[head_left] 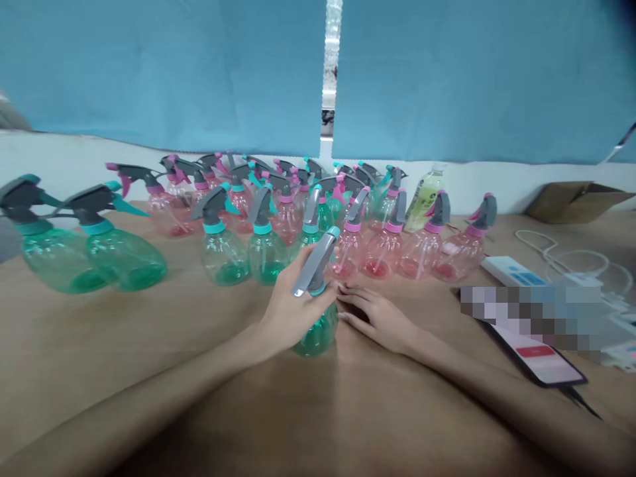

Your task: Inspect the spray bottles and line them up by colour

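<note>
A green spray bottle with a grey and teal spray head stands upright near the middle of the table. Around its neck, just under the spray head, my left hand is wrapped. My right hand rests low at the bottle's right side, its slightly bent fingers apart and pointing at the bottle, with no object seen in it. Behind the hands is a row of bottles, green ones on the left and pink ones on the right.
Several more spray bottles crowd the back. Two green bottles are at the left. A labelled bottle leans behind the pink ones. On the right lie a phone, a white device, white cables and a brown cardboard piece.
</note>
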{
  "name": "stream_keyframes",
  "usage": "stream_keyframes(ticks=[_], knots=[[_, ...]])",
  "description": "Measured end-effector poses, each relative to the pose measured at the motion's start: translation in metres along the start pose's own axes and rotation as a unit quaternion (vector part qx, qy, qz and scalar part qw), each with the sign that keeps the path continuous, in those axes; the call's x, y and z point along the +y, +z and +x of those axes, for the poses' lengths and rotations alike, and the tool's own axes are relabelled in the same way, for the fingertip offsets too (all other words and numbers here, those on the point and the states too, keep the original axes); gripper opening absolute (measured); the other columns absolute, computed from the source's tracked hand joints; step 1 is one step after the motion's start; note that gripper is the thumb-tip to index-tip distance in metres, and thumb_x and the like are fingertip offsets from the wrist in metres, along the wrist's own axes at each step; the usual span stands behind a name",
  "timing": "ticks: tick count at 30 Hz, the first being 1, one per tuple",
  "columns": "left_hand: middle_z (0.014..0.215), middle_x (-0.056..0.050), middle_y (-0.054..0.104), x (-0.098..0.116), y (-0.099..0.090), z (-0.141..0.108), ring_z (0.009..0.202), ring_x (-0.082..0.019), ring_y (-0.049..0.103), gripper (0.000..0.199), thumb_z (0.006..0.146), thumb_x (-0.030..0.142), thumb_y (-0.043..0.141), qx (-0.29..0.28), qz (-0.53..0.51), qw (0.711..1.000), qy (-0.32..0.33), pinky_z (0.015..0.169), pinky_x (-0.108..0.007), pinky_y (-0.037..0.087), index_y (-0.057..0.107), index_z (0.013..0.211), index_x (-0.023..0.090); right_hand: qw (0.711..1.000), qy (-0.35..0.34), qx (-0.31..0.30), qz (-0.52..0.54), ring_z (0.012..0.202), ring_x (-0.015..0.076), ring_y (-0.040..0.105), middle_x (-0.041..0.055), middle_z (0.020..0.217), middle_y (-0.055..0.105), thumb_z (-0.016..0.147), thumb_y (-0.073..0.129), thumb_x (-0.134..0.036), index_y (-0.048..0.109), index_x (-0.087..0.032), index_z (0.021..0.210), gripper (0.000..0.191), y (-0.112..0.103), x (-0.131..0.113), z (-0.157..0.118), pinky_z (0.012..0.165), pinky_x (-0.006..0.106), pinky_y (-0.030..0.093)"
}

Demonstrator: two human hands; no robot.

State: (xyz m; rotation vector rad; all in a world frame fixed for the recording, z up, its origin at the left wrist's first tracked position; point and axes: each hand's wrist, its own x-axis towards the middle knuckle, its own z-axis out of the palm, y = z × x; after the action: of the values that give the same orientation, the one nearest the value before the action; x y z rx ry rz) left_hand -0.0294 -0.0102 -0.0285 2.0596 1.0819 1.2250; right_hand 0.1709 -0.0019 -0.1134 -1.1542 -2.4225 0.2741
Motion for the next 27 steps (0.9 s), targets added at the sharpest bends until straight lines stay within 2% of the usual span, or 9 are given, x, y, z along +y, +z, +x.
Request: stream_keyframes(ticks=[6,11,16,19,27], knots=[[0.114,-0.005,0.062,0.003,-0.005,-0.006,0.092,-0.02,0.064,0.039,0.08,0.02,0.059,-0.005,-0.002,1.0,-0.006,0.082,-0.038,0.051,0.048,0.118,0.023,1.0,-0.022,-0.01,-0.015,0.128,0.0254,0.046,0.0121,0.134,0.054,0.094,0.044,-0.036,0.055,-0.018,0.127,0.039,-0.004,-0.003,0.002,0.105,0.046,0.038],[0.106,-0.005,0.066,0.004,-0.026,-0.018,0.092,-0.02,0.065,0.039,0.079,0.019,0.06,-0.001,-0.022,0.999,-0.026,0.08,-0.036,0.053,0.048,0.116,0.023,0.999,-0.004,-0.04,-0.002,0.12,0.0257,0.053,0.0116,0.132,0.056,0.091,0.05,-0.035,0.053,-0.02,0.127,0.039,-0.02,-0.021,0.007,0.099,0.046,0.043],[0.1,-0.003,0.067,0.002,-0.057,-0.035,0.088,-0.021,0.066,0.036,0.079,0.022,0.06,0.027,0.024,0.998,-0.058,0.077,-0.036,0.053,0.052,0.113,0.024,0.995,-0.025,-0.092,0.034,0.114,0.0244,0.057,0.0088,0.124,0.061,0.091,0.05,-0.04,0.049,-0.022,0.13,0.043,-0.035,-0.061,0.019,0.095,0.043,0.047],[0.104,-0.003,0.068,-0.001,-0.077,-0.047,0.088,-0.021,0.066,0.037,0.078,0.022,0.061,0.051,0.029,0.996,-0.064,0.078,-0.037,0.053,0.052,0.114,0.024,0.993,-0.039,-0.107,0.042,0.118,0.0264,0.054,0.0094,0.13,0.057,0.09,0.052,-0.042,0.044,-0.023,0.136,0.051,-0.035,-0.092,0.03,0.097,0.045,0.045],[0.109,-0.004,0.067,-0.028,-0.132,-0.076,0.093,-0.023,0.066,0.044,0.075,0.022,0.063,0.146,0.042,0.986,-0.065,0.081,-0.039,0.052,0.051,0.118,0.025,0.99,-0.064,-0.094,0.089,0.122,0.03,0.051,0.0138,0.135,0.052,0.082,0.058,-0.055,0.038,-0.02,0.139,0.07,-0.002,-0.159,0.073,0.098,0.049,0.043]])
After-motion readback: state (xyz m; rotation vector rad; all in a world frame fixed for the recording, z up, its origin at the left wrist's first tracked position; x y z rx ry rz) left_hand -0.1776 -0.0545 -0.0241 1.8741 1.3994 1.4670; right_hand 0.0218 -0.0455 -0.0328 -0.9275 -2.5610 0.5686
